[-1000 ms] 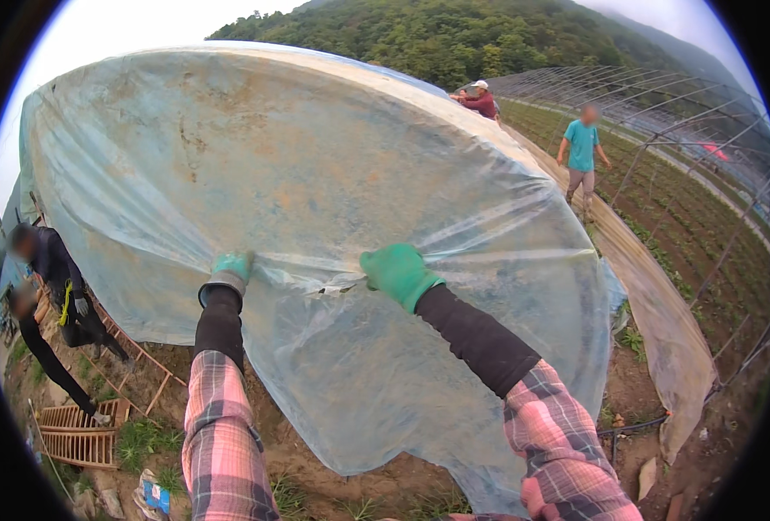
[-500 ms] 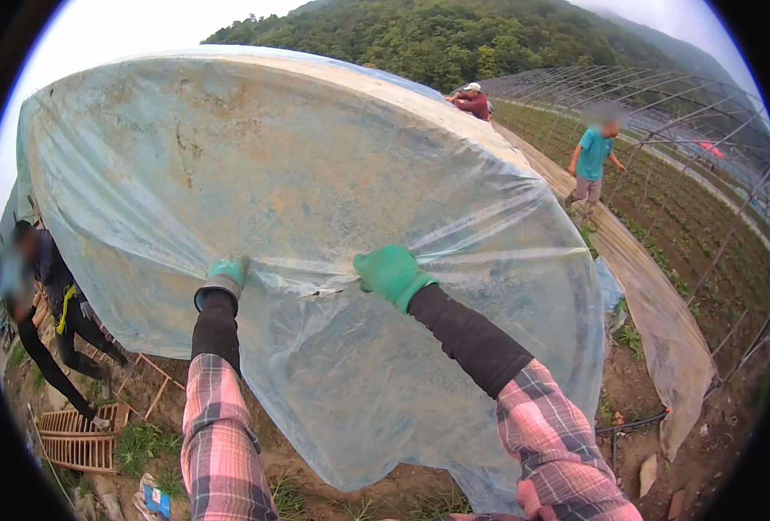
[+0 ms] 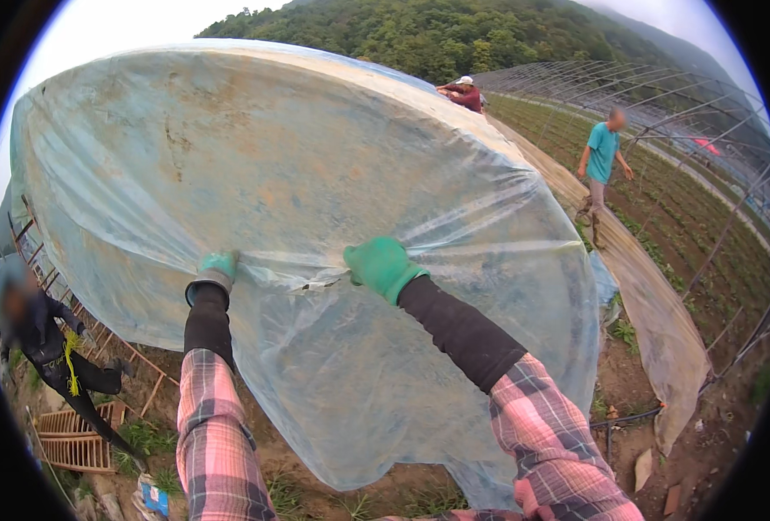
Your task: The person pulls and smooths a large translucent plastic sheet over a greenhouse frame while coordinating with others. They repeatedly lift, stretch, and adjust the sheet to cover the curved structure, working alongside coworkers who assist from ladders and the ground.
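A large sheet of translucent bluish plastic film (image 3: 254, 174), stained brown in patches, stretches over a rounded frame in front of me. My left hand (image 3: 218, 268), in a green glove with a grey cuff, is closed on a bunch of the film. To its right, my right hand (image 3: 383, 267), also green-gloved, grips the film in a fist. Between the two fists the film is pulled into taut creases, with a small tear near the right one. Below them the loose part of the film hangs down toward the ground.
At the left, a person in dark clothes (image 3: 59, 347) stands near a wooden ladder-like frame (image 3: 76, 438). A person in a teal shirt (image 3: 603, 156) is at the right, another in dark red (image 3: 465, 95) behind the film. Bare metal hoops (image 3: 706, 130) arch over planted rows.
Both my fists keep their hold on the film, shifted slightly left in view. The person at the left has straightened up and turned; the teal-shirted person has stepped a little to the right.
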A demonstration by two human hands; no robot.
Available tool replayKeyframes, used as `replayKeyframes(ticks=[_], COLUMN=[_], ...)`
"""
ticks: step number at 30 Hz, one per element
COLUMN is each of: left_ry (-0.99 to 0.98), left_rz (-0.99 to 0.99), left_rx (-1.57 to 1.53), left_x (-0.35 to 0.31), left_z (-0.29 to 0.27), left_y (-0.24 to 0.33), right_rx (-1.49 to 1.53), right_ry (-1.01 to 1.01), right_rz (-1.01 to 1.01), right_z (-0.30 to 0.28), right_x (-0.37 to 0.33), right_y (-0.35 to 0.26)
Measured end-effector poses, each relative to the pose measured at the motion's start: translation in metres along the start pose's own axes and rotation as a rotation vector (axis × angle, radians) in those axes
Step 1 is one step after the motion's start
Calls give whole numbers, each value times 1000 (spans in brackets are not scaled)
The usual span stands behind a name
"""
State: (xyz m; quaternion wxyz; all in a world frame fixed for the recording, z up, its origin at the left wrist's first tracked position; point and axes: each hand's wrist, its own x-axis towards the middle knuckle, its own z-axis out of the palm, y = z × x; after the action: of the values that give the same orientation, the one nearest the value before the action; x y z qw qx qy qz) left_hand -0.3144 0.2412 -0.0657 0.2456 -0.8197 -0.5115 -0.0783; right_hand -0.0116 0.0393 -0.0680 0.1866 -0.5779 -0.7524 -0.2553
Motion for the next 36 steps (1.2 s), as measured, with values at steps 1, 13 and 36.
replayKeyframes(ticks=[1, 13, 36], left_ry=[-6, 62, -64], left_rz=[-6, -8, -133], left_rx=[1, -3, -1], left_x=[-1, -2, -20], left_z=[-1, 1, 2], left_y=[-1, -1, -22], right_rx=[-9, -24, -60], right_ry=[-14, 55, 193], right_rz=[-6, -35, -63], right_z=[0, 5, 15], right_x=[0, 0, 4], right_y=[0, 2, -20])
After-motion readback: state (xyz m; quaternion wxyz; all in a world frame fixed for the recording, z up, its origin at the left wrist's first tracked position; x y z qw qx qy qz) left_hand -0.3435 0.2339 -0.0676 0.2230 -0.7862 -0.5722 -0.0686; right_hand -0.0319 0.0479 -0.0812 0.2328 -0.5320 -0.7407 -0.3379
